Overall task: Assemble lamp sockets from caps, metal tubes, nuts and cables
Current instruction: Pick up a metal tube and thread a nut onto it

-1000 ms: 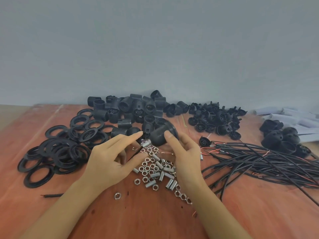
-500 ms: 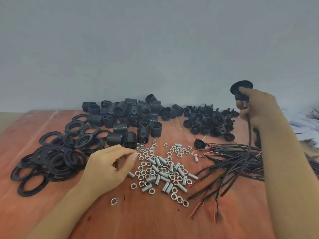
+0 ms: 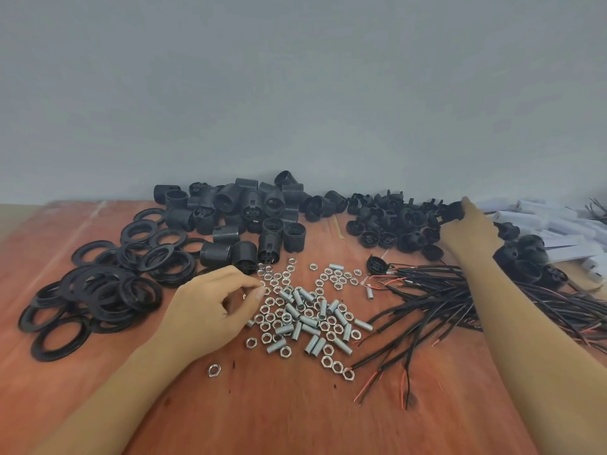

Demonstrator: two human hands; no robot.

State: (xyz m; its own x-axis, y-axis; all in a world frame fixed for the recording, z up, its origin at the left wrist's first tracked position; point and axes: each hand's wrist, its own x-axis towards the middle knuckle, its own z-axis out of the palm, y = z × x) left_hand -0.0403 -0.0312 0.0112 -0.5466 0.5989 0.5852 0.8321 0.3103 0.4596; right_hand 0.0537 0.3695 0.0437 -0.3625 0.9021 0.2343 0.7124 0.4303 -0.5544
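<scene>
Silver nuts and short metal tubes (image 3: 305, 313) lie scattered mid-table. My left hand (image 3: 213, 307) rests at the pile's left edge, thumb and forefinger pinching a nut (image 3: 261, 284). Black caps (image 3: 391, 224) are heaped at the back right. My right hand (image 3: 469, 224) reaches over that heap and grips a black cap (image 3: 455, 210); I cannot see whether a cable hangs from it. Black cables (image 3: 453, 300) with red and bare ends fan out on the right, under my right forearm.
Black rings (image 3: 98, 284) are piled at the left, threaded black socket bodies (image 3: 246, 218) at the back centre. More black caps (image 3: 528, 257) and white boxes (image 3: 565, 224) lie far right. One loose nut (image 3: 214, 370) sits near the bare wooden front (image 3: 295, 415). A grey wall stands behind.
My right hand went from the middle up and right with the cap, then dropped to the cap heap at the back right. My left hand closed its fingertips on the nut pile's edge.
</scene>
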